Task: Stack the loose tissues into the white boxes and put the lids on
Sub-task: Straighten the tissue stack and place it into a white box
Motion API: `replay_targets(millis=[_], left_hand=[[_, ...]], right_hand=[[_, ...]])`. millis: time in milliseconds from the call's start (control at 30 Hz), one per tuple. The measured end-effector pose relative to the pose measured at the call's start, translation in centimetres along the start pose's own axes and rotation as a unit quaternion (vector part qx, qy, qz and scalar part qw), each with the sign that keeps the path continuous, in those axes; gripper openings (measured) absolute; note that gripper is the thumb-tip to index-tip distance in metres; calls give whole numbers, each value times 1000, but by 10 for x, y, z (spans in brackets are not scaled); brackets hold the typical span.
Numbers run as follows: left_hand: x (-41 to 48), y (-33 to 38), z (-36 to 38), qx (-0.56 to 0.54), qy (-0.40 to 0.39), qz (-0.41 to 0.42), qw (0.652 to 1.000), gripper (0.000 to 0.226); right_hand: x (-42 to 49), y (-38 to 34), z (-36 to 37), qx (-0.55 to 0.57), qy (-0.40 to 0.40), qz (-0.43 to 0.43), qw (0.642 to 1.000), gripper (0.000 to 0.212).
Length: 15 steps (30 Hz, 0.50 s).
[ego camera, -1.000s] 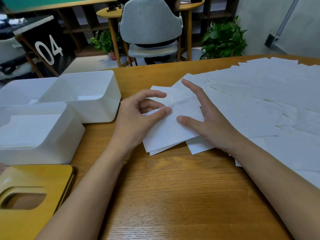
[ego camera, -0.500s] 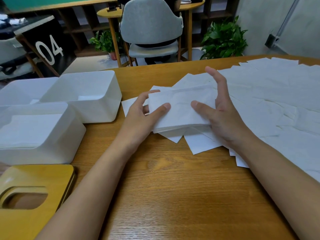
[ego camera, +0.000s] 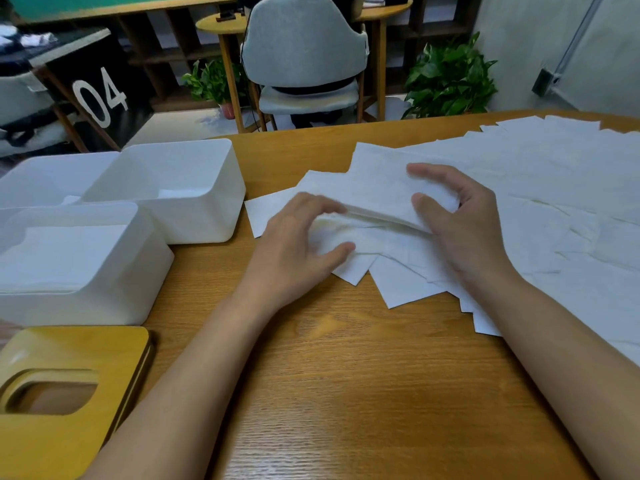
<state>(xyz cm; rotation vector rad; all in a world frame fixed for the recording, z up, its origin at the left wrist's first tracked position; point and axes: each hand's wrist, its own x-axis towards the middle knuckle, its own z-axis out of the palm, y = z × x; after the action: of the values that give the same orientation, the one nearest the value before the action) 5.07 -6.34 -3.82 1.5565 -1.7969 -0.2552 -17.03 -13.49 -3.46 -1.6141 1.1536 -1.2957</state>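
Since half a second ago, the left hand (ego camera: 298, 244) has been lowered off the stack of tissues (ego camera: 377, 195) onto the loose tissues (ego camera: 405, 285). Its fingers are curled and blurred, so a grip cannot be told. The stack is pinched between thumb and fingers of the right hand (ego camera: 464, 223). The white boxes (ego camera: 180, 188) are seen at nine o'clock.
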Motion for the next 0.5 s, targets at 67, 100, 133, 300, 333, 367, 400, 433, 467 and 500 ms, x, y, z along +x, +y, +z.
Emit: replay_targets(millis=[67,100,133,300,333,367,400,433,467,500], left_hand=[[0,-4,3,19,-45,7,999,39],[1,-5,5,29,-61,6,998,39],[1,-7,7,37,-67,7,997,39],[4,-12,11,58,-24,58,996,24],[4,-11,13,60,-24,76,995,20],[4,-10,15,61,-20,95,993,16],[4,-9,16,61,-15,110,992,13],[4,-8,17,56,-8,121,991,11],[4,-7,16,50,-2,128,990,10],[4,-6,16,43,2,133,990,9]], right_hand=[[0,2,0,-5,6,1,1000,37],[0,3,1,-6,6,1,1000,37],[0,3,2,-7,5,2,1000,37],[1,4,2,-5,9,7,1000,37],[1,4,2,-6,9,6,1000,37],[1,4,3,-9,6,4,1000,37],[1,4,3,-12,2,2,1000,38],[1,3,3,-16,-3,0,1000,38],[1,4,2,-19,-5,-2,1000,38],[1,4,3,-22,-7,-3,1000,38]])
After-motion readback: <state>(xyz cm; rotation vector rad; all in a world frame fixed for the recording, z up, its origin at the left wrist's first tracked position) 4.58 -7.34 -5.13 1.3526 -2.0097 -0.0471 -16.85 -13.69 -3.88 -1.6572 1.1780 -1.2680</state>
